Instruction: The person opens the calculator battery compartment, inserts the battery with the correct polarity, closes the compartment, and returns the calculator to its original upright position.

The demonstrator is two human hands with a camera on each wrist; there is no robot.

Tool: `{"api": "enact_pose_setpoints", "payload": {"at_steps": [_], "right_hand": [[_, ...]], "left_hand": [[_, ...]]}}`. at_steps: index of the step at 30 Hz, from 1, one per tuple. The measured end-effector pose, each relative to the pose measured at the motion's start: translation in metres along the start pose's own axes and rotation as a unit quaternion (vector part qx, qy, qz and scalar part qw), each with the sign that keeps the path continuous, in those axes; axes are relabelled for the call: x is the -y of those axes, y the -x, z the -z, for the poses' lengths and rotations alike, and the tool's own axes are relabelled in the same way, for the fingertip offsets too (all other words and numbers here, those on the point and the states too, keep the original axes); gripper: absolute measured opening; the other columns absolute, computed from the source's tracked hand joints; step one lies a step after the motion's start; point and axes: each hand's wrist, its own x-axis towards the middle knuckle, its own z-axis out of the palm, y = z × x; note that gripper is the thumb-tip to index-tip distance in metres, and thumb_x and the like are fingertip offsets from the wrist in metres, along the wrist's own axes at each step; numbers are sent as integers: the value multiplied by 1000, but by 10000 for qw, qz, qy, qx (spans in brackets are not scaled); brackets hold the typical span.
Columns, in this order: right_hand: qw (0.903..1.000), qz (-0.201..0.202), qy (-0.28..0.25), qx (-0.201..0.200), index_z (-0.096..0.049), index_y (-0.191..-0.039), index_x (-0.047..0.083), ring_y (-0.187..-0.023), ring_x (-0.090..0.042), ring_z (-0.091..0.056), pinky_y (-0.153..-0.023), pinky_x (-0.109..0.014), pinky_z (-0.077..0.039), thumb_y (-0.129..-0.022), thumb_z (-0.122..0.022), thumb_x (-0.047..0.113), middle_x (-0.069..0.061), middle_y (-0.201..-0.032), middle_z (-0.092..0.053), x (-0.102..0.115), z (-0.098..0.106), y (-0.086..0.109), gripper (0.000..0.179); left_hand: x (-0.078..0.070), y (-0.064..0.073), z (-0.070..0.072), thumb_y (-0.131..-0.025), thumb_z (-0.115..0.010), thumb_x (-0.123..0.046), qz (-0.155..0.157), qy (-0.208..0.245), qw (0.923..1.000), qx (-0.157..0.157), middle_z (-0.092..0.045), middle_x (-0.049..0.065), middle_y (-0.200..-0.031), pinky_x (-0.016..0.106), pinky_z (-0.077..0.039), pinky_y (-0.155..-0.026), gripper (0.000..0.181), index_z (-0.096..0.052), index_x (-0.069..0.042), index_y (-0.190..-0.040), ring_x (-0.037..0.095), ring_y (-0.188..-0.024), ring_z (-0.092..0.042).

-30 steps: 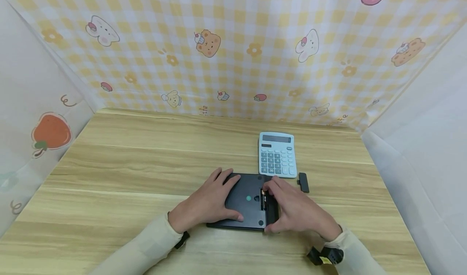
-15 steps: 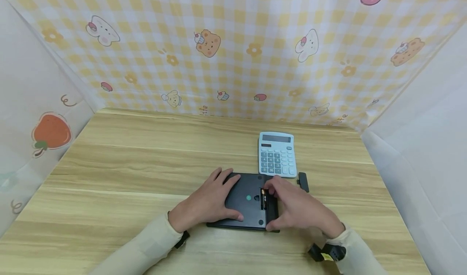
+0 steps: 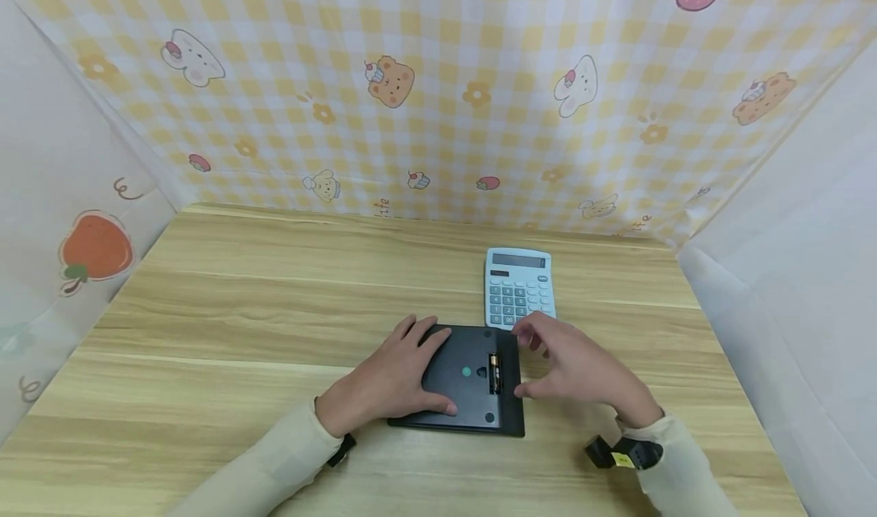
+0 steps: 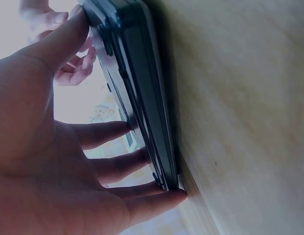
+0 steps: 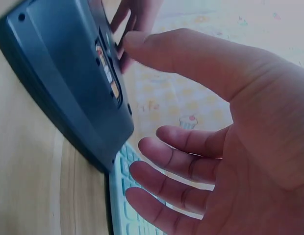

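A black calculator (image 3: 455, 395) lies back side up on the table, its battery slot uncovered. One battery (image 3: 495, 372) sits in that slot, which also shows from the side in the right wrist view. My left hand (image 3: 393, 380) rests spread over the calculator's left part. The thumb (image 4: 68, 36) lies on the back near the front edge, and the other fingers reach to the far edge. Just off the calculator's right edge is my right hand (image 3: 578, 365), fingers loosely bent with nothing between them. The small black cover seen earlier is hidden behind this hand.
A light blue calculator (image 3: 518, 285) lies face up right behind the black one, its lower right corner covered by my right hand. Wooden tabletop (image 3: 240, 296) extends to the left. A yellow checked cloth (image 3: 438, 106) hangs at the back.
My right hand has come off the battery slot and moved right and slightly back, leaving the battery in view and covering the small black cover. The left hand and calculator stay put.
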Motion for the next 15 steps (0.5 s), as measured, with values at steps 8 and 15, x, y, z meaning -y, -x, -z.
{"api": "enact_pose_setpoints", "payload": {"at_steps": [8,15], "right_hand": [[9994,-287,147,-148,-65,-132,0,-104,-26,-64,-89,-47,-59,-73,-103,22,-6,-114,-68,-16,9,3,74],[9985,-451,243,-184,-65,-132,-4,-99,-24,-62,-88,-44,-58,-72,-104,18,-8,-111,-67,-34,19,7,74]], "left_hand": [[1,0,0,-85,-92,-61,-33,-72,10000,11,-35,25,-173,66,-38,-122,108,-47,-6,-167,57,-159,-25],[0,0,0,-84,-92,-61,17,-36,10000,26,-34,24,-173,66,-38,-122,109,-47,-7,-167,56,-159,-25]]}}
